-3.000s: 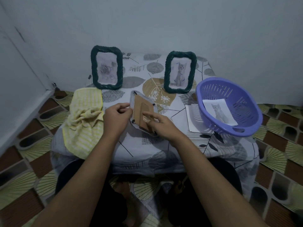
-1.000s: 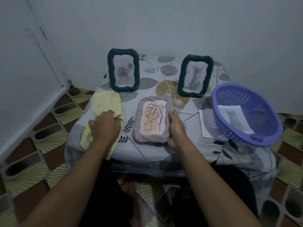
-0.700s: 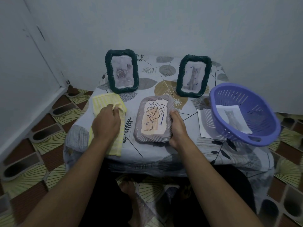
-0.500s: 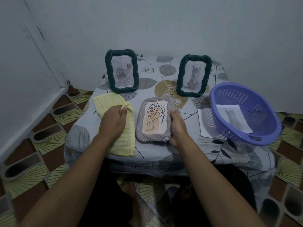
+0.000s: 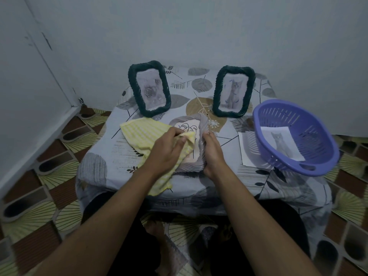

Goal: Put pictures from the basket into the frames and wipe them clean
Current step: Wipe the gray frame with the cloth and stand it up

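Observation:
A grey ribbed frame [image 5: 199, 124] with a leaf line drawing lies face up at the table's middle. My left hand [image 5: 166, 150] grips a yellow striped cloth [image 5: 143, 134] and presses it onto the frame's glass, covering its left and lower part. My right hand [image 5: 212, 154] holds the frame's right edge. A purple basket [image 5: 318, 156] stands at the right with a cat picture [image 5: 282, 143] inside. Two dark green frames stand upright at the back: the left frame [image 5: 149, 88] shows a rose, the right frame [image 5: 233, 91] a cat.
A white sheet [image 5: 246, 154] lies partly under the basket. The small table [image 5: 111, 144] has a leaf-patterned cover and stands against a pale wall. Tiled floor surrounds it, and my legs are under its front edge.
My left hand has carried the yellow cloth from the table's left side rightwards onto the grey frame. My right hand has stayed on the frame's right edge.

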Motion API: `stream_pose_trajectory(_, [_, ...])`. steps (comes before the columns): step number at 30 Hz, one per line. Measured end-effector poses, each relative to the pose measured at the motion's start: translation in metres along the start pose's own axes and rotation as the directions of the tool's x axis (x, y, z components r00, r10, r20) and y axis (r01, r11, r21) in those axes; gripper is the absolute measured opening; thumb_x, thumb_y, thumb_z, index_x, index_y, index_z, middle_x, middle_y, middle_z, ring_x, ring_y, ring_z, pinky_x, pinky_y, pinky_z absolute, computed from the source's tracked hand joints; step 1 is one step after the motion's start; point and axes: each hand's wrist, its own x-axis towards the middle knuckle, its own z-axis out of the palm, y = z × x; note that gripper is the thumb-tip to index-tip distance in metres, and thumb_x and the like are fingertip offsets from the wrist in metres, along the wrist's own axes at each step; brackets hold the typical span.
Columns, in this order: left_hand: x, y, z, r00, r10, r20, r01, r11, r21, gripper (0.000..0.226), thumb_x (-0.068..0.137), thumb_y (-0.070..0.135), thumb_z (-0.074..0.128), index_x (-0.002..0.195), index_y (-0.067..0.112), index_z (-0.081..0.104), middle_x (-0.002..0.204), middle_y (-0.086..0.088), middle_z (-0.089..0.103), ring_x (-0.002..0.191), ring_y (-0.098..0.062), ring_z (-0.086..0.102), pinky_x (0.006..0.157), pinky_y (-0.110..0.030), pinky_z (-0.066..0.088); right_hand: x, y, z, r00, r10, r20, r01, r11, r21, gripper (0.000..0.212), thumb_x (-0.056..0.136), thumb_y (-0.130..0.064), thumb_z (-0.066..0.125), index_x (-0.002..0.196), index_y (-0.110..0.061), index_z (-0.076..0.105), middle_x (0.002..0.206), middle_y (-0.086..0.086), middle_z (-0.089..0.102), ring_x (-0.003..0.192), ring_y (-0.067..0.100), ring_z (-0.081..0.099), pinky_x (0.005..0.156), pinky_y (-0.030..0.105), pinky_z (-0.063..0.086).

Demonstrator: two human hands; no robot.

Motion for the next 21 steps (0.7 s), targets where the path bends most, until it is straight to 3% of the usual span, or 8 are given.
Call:
stream_pose_trajectory(2, [-0.001,-0.001,0.009,0.994,0.052,0.094,-0.052,0.999,0.002,0.031,0.101,0.023,0.056,0.130,0.013,0.058,0.126,-0.001,0.063,0.115,-0.010,0.057,0.092,-0.010,0.038,-0.006,-0.005,0.001,1.000,-0.002,-0.005,0.002,1.000,-0.001,0.035,0.105,-0.015,0.036,0.137,-0.001,0.043,0.136,0.033,0.044,0.118,0.041,0.057,0.104,0.055,0.043])
stream_pose_trajectory(4, [-0.001,-0.002,0.017,0.991,0.100,0.093,-0.101,0.995,0.013,0.042,0.097,0.020,0.061,0.137,0.010,0.054,0.138,-0.006,0.057,0.123,-0.005,0.048,0.101,-0.006,0.031,-0.010,-0.008,0.002,1.000,-0.013,0.012,0.013,1.000,0.013,0.039,0.107,-0.013,0.034,0.145,0.000,0.035,0.127,0.008,0.055,0.117,0.035,0.058,0.099,0.044,0.046])
stream_pose_trajectory(6, [0.001,-0.004,0.023,0.992,0.118,-0.050,-0.116,0.992,0.056,0.048,0.091,0.020,0.070,0.133,0.005,0.053,0.133,-0.012,0.055,0.117,-0.004,0.045,0.099,-0.004,0.029,-0.012,-0.008,0.003,0.999,-0.023,0.048,0.021,0.999,0.035,0.041,0.108,-0.014,0.033,0.147,-0.002,0.035,0.110,-0.006,0.061,0.108,0.031,0.065,0.089,0.041,0.053])
stream_pose_trajectory(8, [0.007,-0.004,0.023,0.965,0.068,-0.253,-0.042,0.994,0.106,0.050,0.083,0.024,0.078,0.122,0.005,0.053,0.120,-0.010,0.051,0.107,-0.009,0.043,0.092,-0.012,0.033,-0.011,-0.006,0.003,0.998,-0.010,0.058,0.007,0.998,0.058,0.039,0.108,-0.015,0.033,0.146,-0.006,0.040,0.092,-0.011,0.062,0.079,0.011,0.068,0.069,0.028,0.057])
stream_pose_trajectory(10, [0.012,-0.002,0.021,0.926,0.021,-0.377,0.021,0.994,0.106,0.044,0.082,0.024,0.079,0.113,0.005,0.056,0.112,-0.009,0.051,0.100,-0.012,0.044,0.086,-0.020,0.037,-0.011,-0.002,0.002,0.997,-0.001,0.083,-0.004,0.998,0.067,0.033,0.109,-0.015,0.033,0.139,-0.014,0.046,0.098,-0.011,0.062,0.063,-0.002,0.064,0.056,0.017,0.054])
stream_pose_trajectory(12, [0.016,-0.001,0.020,0.928,0.054,-0.368,-0.007,0.992,0.126,0.025,0.089,0.022,0.073,0.105,0.006,0.064,0.104,-0.008,0.061,0.093,-0.014,0.053,0.083,-0.030,0.045,-0.010,0.001,0.003,0.996,-0.009,0.093,0.003,0.998,0.069,0.028,0.108,-0.012,0.032,0.127,-0.014,0.052,0.108,-0.007,0.063,0.060,-0.004,0.066,0.054,0.014,0.053])
stream_pose_trajectory(17, [0.000,0.005,0.025,0.967,0.219,-0.134,-0.202,0.971,0.132,0.025,0.097,0.013,0.061,0.119,0.007,0.071,0.117,-0.007,0.072,0.111,-0.020,0.063,0.097,-0.038,0.051,-0.005,-0.008,0.003,1.000,-0.015,0.002,0.015,0.995,0.096,0.024,0.107,-0.012,0.035,0.102,-0.016,0.058,0.101,0.014,0.071,0.076,0.014,0.071,0.072,0.031,0.058])
stream_pose_trajectory(21, [-0.017,-0.004,0.028,0.928,0.365,0.077,-0.373,0.915,0.155,0.036,0.101,0.026,0.053,0.131,0.012,0.065,0.131,-0.004,0.064,0.119,-0.022,0.056,0.100,-0.038,0.044,-0.001,-0.013,-0.004,0.997,-0.027,-0.071,0.036,0.991,0.128,0.032,0.107,-0.019,0.036,0.128,-0.006,0.056,0.119,0.025,0.066,0.098,0.032,0.066,0.096,0.052,0.052])
